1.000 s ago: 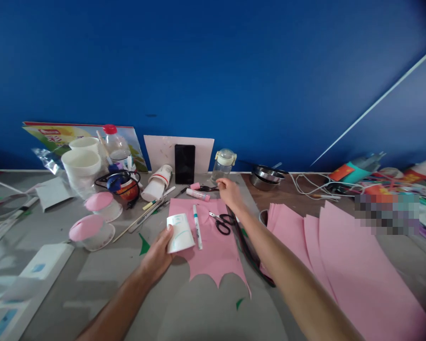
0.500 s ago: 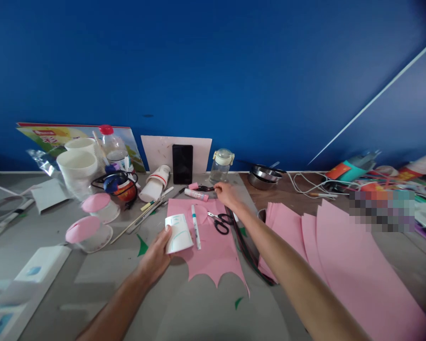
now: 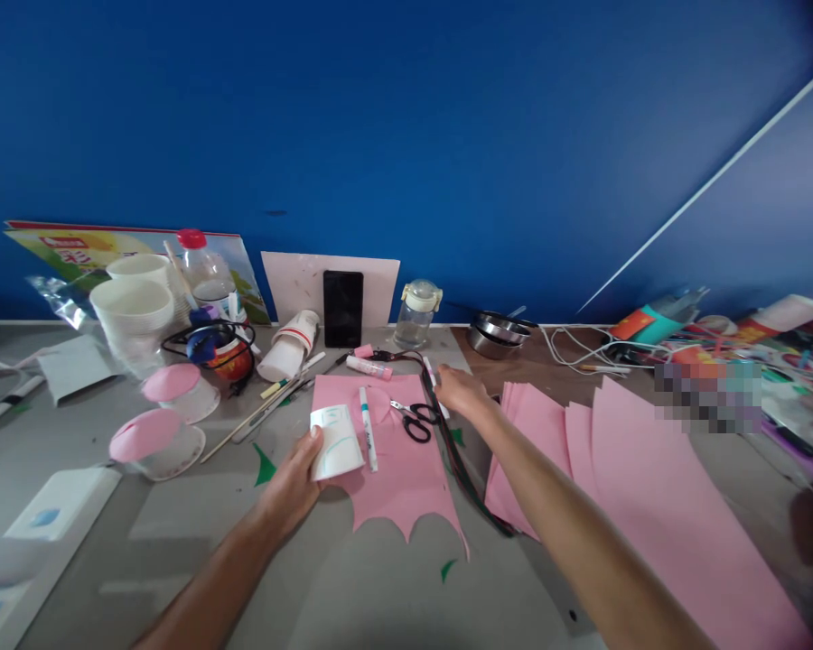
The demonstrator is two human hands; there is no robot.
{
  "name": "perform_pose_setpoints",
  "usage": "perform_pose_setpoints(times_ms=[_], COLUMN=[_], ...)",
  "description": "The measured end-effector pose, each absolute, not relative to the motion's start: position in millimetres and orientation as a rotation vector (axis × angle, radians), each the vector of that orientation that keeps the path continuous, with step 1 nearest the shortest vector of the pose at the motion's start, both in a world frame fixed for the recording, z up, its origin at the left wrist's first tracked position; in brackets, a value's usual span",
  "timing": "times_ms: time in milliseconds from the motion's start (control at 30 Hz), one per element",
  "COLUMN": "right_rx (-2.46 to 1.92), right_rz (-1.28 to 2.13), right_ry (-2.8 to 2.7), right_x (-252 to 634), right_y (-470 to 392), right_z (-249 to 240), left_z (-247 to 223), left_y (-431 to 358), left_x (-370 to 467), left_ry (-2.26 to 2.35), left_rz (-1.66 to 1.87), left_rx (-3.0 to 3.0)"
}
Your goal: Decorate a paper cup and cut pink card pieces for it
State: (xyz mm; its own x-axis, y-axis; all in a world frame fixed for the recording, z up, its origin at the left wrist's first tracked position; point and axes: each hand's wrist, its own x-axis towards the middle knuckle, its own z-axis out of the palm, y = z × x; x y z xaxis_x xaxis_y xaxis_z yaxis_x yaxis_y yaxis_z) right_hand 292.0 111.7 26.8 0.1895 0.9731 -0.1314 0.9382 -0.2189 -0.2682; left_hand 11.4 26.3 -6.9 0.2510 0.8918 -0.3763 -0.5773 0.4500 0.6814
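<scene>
My left hand (image 3: pixel 299 478) is closed on a white paper cup (image 3: pixel 339 444) with green lines drawn on it, above the front-left part of a scalloped pink paper sheet (image 3: pixel 406 492). A white marker with a teal cap (image 3: pixel 368 431) lies on that sheet, with black-handled scissors (image 3: pixel 416 422) to its right. Past the sheet's right edge is my right hand (image 3: pixel 462 393), its fingers curled together beside a slim white pen (image 3: pixel 442 397) and a dark cable (image 3: pixel 457 460). What those fingers hold, if anything, is hidden. A pink-and-white glue stick (image 3: pixel 369 367) lies behind the sheet.
Pink paper sheets (image 3: pixel 657 469) fan out under my right forearm. Leftward stand two pink-topped cups (image 3: pixel 153 435), stacked white cups (image 3: pixel 132 307) and a bottle (image 3: pixel 203 271). A phone (image 3: pixel 343 310), a glass jar (image 3: pixel 416 316) and metal bowls (image 3: pixel 498 334) line the blue wall.
My right hand has moved right and nearer, away from the dark item by the glue stick, to beside the slim white pen. My left hand still holds the cup. The view has shifted slightly.
</scene>
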Motion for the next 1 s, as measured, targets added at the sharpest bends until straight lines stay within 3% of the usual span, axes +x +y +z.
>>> perform_pose_setpoints(times_ms=[400, 633, 700, 767, 1000], right_rx=[-1.989, -1.345, -0.847, -0.663, -0.833], right_rz=[0.640, 1.029, 1.382, 1.534, 1.198], right_ry=[-1.490, -1.297, -1.029, -0.941, -1.269], right_x=[291, 264, 249, 233, 196], right_y=[101, 64, 52, 41, 13], right_z=[30, 63, 64, 57, 11], left_z=[1, 4, 5, 7, 9], left_y=[23, 22, 22, 23, 23], left_x=[15, 14, 13, 13, 14], left_ry=[0.855, 0.897, 0.925, 0.940, 0.909], left_rz=[1.050, 1.124, 1.162, 1.192, 1.143], left_rx=[0.506, 0.589, 0.632, 0.652, 0.738])
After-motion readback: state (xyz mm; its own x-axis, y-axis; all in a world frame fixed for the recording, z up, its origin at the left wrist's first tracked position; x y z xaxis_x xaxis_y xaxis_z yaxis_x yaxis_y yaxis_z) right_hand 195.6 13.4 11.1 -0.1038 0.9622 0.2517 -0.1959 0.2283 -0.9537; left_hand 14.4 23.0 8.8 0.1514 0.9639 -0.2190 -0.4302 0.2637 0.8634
